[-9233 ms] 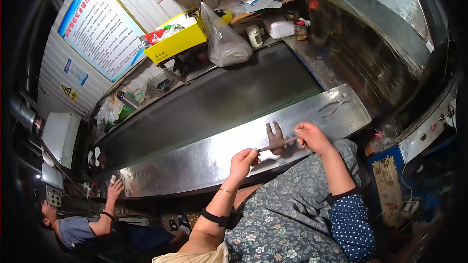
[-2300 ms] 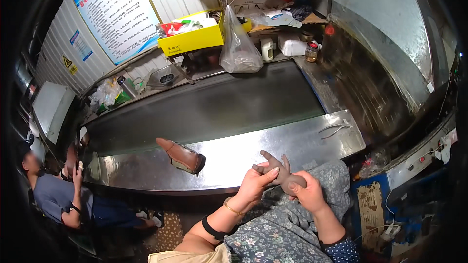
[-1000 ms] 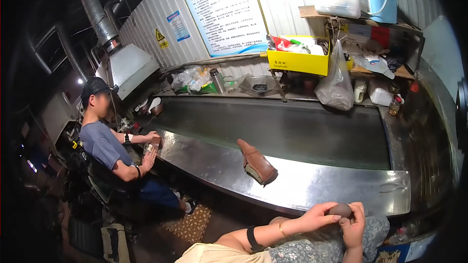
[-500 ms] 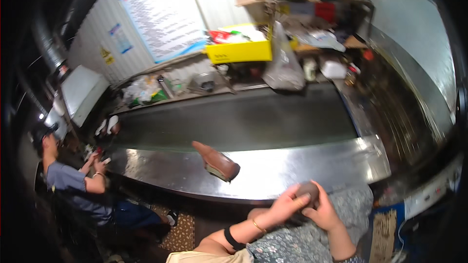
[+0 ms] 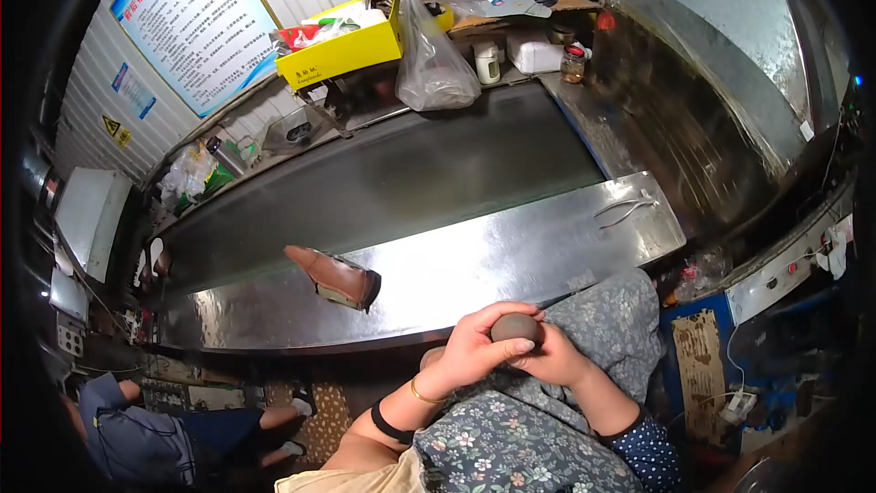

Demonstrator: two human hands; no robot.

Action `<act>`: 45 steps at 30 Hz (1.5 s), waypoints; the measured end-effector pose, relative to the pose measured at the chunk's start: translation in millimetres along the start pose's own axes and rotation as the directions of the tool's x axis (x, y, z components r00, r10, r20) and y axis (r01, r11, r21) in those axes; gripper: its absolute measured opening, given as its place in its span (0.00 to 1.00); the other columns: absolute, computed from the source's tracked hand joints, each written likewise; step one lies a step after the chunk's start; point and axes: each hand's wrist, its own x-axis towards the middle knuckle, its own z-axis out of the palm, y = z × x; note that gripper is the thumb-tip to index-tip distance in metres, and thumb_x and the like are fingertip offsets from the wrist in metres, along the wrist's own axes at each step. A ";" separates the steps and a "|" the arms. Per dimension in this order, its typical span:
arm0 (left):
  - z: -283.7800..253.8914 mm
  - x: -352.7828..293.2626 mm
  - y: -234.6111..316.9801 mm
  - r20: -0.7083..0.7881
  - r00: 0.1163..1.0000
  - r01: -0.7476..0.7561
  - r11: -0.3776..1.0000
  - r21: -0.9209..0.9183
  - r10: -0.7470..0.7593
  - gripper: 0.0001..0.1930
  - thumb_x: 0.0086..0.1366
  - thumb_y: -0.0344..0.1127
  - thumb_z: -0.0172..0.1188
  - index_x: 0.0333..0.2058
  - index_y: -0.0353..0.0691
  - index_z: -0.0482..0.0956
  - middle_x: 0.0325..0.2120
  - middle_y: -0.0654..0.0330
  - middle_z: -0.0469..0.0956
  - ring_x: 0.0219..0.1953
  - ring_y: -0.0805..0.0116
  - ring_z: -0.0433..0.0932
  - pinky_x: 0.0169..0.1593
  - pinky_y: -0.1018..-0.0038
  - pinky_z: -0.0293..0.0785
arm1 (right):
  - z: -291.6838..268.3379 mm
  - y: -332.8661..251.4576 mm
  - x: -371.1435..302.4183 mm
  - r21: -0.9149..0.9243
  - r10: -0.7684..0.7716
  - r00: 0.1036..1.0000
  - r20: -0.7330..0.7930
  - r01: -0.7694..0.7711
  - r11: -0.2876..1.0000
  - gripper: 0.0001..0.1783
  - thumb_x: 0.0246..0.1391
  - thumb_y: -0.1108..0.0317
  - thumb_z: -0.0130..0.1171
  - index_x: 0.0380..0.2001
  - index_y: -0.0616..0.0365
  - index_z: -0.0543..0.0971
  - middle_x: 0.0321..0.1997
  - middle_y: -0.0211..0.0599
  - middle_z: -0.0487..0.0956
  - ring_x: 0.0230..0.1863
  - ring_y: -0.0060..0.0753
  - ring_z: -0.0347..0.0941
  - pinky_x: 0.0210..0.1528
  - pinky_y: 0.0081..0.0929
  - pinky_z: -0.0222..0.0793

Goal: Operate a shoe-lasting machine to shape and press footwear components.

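Above my apron-covered lap, both hands are wrapped round a dark brown, rounded object (image 5: 516,330). Only its smooth domed end shows; the rest is hidden by fingers, so its kind is unclear. My left hand (image 5: 479,344) curls round its left side, thumb laid across the front. From the right and below, my right hand (image 5: 558,358) closes on it. Ahead and to the left, a brown leather shoe (image 5: 339,277) lies on the shiny metal ledge (image 5: 474,265), its pointed toe reaching over the dark belt. Neither hand touches this shoe.
Pliers (image 5: 630,208) lie at the ledge's right end. Behind the dark belt (image 5: 411,169) stand a yellow box (image 5: 339,47), a hanging plastic bag (image 5: 436,59) and a jar (image 5: 572,65). A seated person (image 5: 137,434) is at lower left, and a blue cabinet (image 5: 684,365) at right.
The view has swung so the scene sits farther left and higher, and the pliers now show clearly. My hands keep hold of the dark rounded object, turned with its domed end facing up.
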 end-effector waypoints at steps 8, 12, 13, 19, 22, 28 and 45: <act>-1.8 6.1 -2.5 0.061 0.982 -0.190 0.956 0.222 0.181 0.18 0.63 0.34 0.68 0.51 0.36 0.81 0.45 0.59 0.85 0.51 0.69 0.81 0.70 0.61 0.60 | 5.2 -5.5 -5.9 -0.137 -0.054 0.996 -0.073 0.043 0.990 0.18 0.56 0.66 0.71 0.47 0.64 0.80 0.46 0.38 0.83 0.48 0.29 0.79 0.51 0.31 0.77; 3.3 5.5 2.8 0.051 0.997 0.067 0.996 -0.063 -0.064 0.27 0.64 0.42 0.68 0.57 0.33 0.75 0.52 0.51 0.81 0.55 0.62 0.79 0.68 0.62 0.63 | 0.8 -5.8 -8.4 -0.107 -0.025 0.991 -0.133 0.010 0.994 0.19 0.57 0.61 0.70 0.46 0.62 0.80 0.42 0.36 0.84 0.44 0.27 0.80 0.47 0.28 0.76; 4.1 5.6 3.5 0.076 0.988 0.148 0.970 -0.191 -0.135 0.31 0.64 0.46 0.69 0.59 0.32 0.73 0.54 0.48 0.79 0.56 0.59 0.78 0.68 0.62 0.64 | -1.5 -5.1 -8.6 -0.112 0.006 0.990 -0.140 -0.022 0.993 0.20 0.58 0.58 0.70 0.46 0.61 0.81 0.39 0.35 0.84 0.41 0.26 0.80 0.46 0.27 0.76; 5.7 8.3 -4.0 0.111 0.993 0.051 0.999 -0.008 -0.050 0.37 0.71 0.54 0.59 0.67 0.32 0.62 0.62 0.45 0.71 0.64 0.57 0.71 0.66 0.64 0.66 | -4.9 1.8 -4.6 0.193 -0.045 0.996 -0.076 0.059 0.980 0.30 0.59 0.50 0.68 0.55 0.62 0.75 0.53 0.32 0.78 0.52 0.24 0.74 0.54 0.26 0.72; 4.5 9.2 -9.7 0.117 0.993 0.027 0.999 -0.046 -0.021 0.30 0.75 0.45 0.55 0.67 0.31 0.62 0.65 0.48 0.68 0.65 0.61 0.69 0.67 0.66 0.64 | -1.3 2.0 -3.7 0.179 -0.004 0.990 -0.140 0.029 0.983 0.29 0.61 0.48 0.65 0.54 0.62 0.76 0.50 0.31 0.78 0.50 0.22 0.74 0.51 0.24 0.72; 7.1 9.4 -12.5 0.103 0.990 0.115 0.960 -0.256 -0.091 0.33 0.74 0.49 0.55 0.68 0.32 0.61 0.64 0.47 0.70 0.64 0.58 0.69 0.68 0.63 0.63 | -4.9 -1.0 -10.6 0.241 0.157 0.977 -0.147 -0.118 0.963 0.23 0.65 0.49 0.60 0.46 0.60 0.79 0.35 0.26 0.79 0.34 0.16 0.72 0.36 0.19 0.69; 1.0 14.1 -26.1 -0.116 0.963 0.161 0.865 -0.475 -0.243 0.33 0.71 0.57 0.56 0.62 0.35 0.67 0.53 0.51 0.77 0.55 0.59 0.76 0.61 0.62 0.72 | -11.7 11.2 -0.3 0.299 0.187 0.980 0.069 -0.199 0.933 0.35 0.69 0.38 0.45 0.53 0.64 0.70 0.35 0.35 0.81 0.24 0.20 0.74 0.21 0.15 0.66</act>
